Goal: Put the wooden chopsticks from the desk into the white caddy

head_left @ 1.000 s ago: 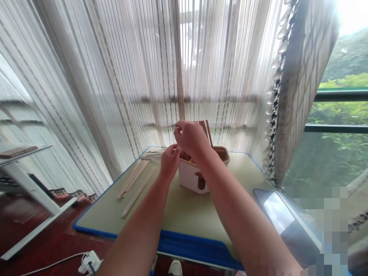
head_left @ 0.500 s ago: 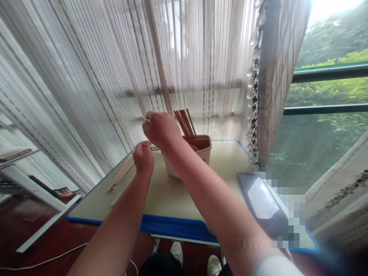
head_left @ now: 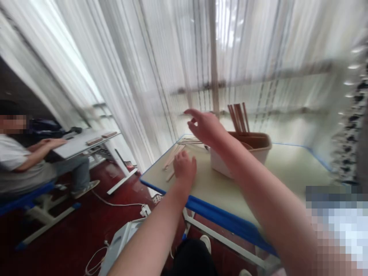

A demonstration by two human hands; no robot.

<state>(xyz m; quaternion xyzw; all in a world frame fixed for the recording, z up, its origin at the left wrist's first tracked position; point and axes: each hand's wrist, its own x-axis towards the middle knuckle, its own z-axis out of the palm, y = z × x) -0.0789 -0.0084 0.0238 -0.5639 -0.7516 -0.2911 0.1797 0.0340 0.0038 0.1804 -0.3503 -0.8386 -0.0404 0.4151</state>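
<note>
My right hand (head_left: 206,125) is raised in front of the white holder with a brown inner rim (head_left: 262,155). Its thumb and index finger are apart, with nothing visible between them. Several brown chopsticks (head_left: 238,118) stand upright, slightly tilted, in the holder's rear part. Lower and to the left, my left hand (head_left: 184,167) hovers at the loose pale sticks (head_left: 171,158), its thumb away from its bent fingers. Whether it touches a stick is hard to tell. More thin sticks (head_left: 191,141) lie crosswise behind it on the table (head_left: 201,188).
The table has a blue edge (head_left: 227,218). At left, a person (head_left: 17,165) sits at another table (head_left: 77,142) with wooden pieces on it. White cables and a pale box (head_left: 123,234) are on the red floor. Sheer curtains (head_left: 161,57) hang behind.
The view has swung left, bringing the seated person into sight. Both hands have loosened from closed poses, and their fingers are now apart. My left hand is now over the loose sticks.
</note>
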